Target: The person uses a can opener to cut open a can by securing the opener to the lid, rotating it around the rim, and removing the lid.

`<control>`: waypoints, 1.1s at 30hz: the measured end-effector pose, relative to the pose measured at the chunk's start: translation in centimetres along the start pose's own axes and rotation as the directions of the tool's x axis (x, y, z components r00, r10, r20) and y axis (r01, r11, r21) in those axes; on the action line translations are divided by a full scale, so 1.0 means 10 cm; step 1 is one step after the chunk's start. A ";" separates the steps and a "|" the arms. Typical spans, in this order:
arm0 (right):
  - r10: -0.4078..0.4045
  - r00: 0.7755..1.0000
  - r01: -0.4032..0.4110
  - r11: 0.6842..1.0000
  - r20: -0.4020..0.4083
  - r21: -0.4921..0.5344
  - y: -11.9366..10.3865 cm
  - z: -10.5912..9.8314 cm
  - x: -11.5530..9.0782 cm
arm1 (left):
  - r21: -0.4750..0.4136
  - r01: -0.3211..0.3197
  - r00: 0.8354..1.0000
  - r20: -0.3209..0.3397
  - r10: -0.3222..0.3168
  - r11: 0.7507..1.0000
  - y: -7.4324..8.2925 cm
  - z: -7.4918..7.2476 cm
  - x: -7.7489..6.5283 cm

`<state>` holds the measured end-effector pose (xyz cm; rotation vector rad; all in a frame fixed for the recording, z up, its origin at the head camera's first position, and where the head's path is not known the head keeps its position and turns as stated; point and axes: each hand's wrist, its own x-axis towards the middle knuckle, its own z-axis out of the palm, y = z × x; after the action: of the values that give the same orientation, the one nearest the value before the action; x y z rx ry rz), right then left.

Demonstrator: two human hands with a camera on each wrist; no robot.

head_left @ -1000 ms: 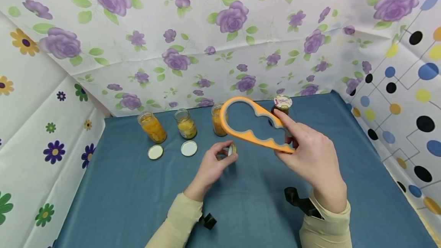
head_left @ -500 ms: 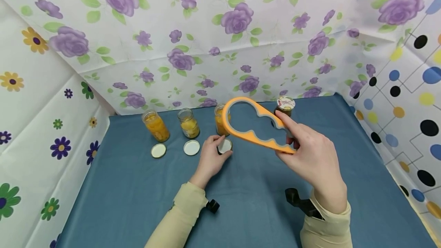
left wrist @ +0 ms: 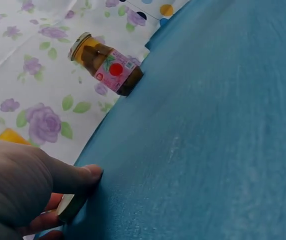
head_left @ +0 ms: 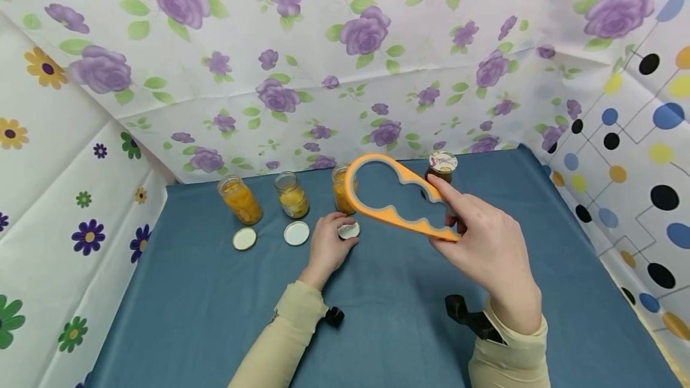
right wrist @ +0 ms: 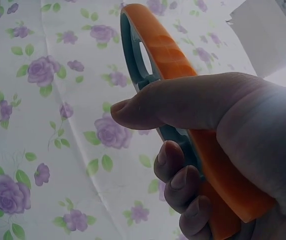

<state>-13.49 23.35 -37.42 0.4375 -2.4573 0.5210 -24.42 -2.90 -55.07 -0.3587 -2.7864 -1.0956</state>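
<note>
My left hand (head_left: 329,245) pinches the rim of a jar lid (head_left: 349,230) between thumb and fingers, down at the cloth. In the left wrist view the lid (left wrist: 69,206) is partly hidden by the thumb. My right hand (head_left: 485,244) holds an orange jar opener (head_left: 388,213) with a grey scalloped inner edge, raised above the table. Fingers and thumb curl round its handle (right wrist: 228,175) in the right wrist view. Behind the left hand stands an uncapped jar of yellow-orange fruit (head_left: 341,189), partly covered by the opener's loop.
Two more uncapped fruit jars, a left one (head_left: 240,199) and a middle one (head_left: 292,195), stand at the back. Two lids, one cream (head_left: 245,238) and one white (head_left: 296,233), lie before them. A capped dark jar (head_left: 443,164) stands at the back right. Blue cloth (head_left: 215,304) covers the table.
My left hand has lowered the lid from a tilted hold to the cloth in front of the third jar. The right hand keeps the jar opener in nearly the same place.
</note>
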 end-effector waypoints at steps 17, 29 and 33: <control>-0.001 0.998 0.002 1.000 0.061 -0.016 -0.02 0.03 0.01 | -0.031 0.041 0.999 -0.003 -0.041 0.999 -0.07 -0.04 -0.04; -0.009 0.996 0.010 1.000 0.087 -0.014 -0.06 0.05 0.02 | -0.209 0.056 0.998 0.016 -0.054 0.976 -0.15 -0.06 -0.09; -0.011 0.996 0.012 1.000 0.091 -0.013 -0.06 0.06 0.03 | -0.294 0.069 0.998 0.030 -0.063 0.953 -0.17 -0.06 -0.10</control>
<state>-13.76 22.45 -37.55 0.4791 -2.5425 0.4900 -23.92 -4.66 -55.96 -0.3090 -2.6683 -1.5386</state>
